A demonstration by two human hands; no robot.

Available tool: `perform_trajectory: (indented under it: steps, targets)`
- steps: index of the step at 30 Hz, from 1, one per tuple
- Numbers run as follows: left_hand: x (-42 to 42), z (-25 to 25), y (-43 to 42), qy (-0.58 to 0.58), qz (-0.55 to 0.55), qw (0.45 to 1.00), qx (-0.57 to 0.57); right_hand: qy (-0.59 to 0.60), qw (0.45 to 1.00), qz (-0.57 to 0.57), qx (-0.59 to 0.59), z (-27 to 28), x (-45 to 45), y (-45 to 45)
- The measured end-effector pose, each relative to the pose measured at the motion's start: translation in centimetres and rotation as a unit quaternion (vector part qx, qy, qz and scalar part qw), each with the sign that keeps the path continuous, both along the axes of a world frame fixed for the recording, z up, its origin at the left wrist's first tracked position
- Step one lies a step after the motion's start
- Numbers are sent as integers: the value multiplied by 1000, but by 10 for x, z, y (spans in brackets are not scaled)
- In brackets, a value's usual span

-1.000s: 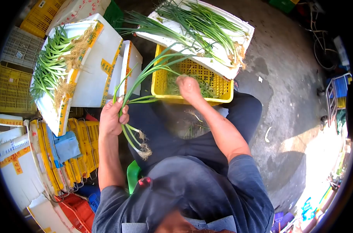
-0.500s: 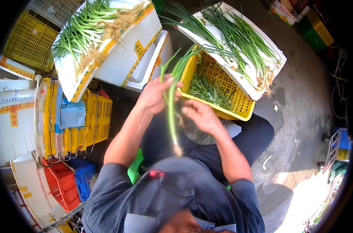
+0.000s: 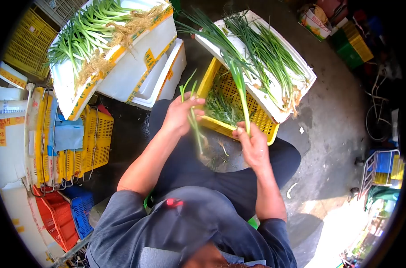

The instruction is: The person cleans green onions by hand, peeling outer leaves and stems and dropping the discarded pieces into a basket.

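Observation:
My left hand is closed on a few thin green onion stalks, whose lower ends are blurred. In my right hand, a thicker green onion is pinched near its lower end, its leaves pointing up past the crate. Beyond my hands is a yellow perforated crate with loose green leaves in it. On the white foam slab at its right lie long green onions. A white foam box at the upper left bears rows of green onions with stringy roots.
Yellow crates with wire handles and a blue cloth stand at the left, above a red crate and a blue crate. More foam boxes sit behind my left hand. A metal cart is at the right.
The stalks that were together at my left hand are now apart. My right hand has moved right with the thicker green onion, while the thin stalks stay in my left. The view has shifted slightly.

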State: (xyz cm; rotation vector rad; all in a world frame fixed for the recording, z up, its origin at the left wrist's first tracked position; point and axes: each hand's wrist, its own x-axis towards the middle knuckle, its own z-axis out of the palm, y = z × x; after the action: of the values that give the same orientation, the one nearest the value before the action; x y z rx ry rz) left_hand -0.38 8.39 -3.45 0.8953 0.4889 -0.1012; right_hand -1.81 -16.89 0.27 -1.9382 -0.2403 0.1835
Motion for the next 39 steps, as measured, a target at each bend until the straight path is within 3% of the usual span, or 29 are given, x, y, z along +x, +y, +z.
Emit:
perform_trajectory:
  steps: [4,10,14,18,20,22,27,30,32,35,39]
  targets:
    - [2,-13,-5,30,-11,999,-17,-21,997,43,53,83,54,-3]
    - [-2,-37,-15,59,-57,994,-67,-179,969,124,119,135,183,35]
    - [1,-41,-15,63,-70,993,-70,-140,980,113,89,102,250,63]
    - [2,-41,-12,64,-78,991,-83,-18,984,80,-157,36,292,75]
    - [2,-40,-13,62,-74,992,-85,26,984,35,-173,-13,303,73]
    - [5,-39,-14,59,-65,992,-94,-56,966,51,-248,-86,327,50]
    - [5,-40,-13,56,-65,993,-85,-117,918,56,-374,-97,300,37]
    - [7,-55,-15,29,-51,994,-87,-110,923,35,-368,-91,288,34]
    - [6,-50,-14,37,-24,994,-98,-249,927,-4,-279,-109,280,17]
    - [3,-45,-11,21,-25,988,-151,-147,959,-85,-228,-84,243,0]
    - [13,-42,-14,-7,10,978,-210,1,992,6,-129,-64,145,-11]
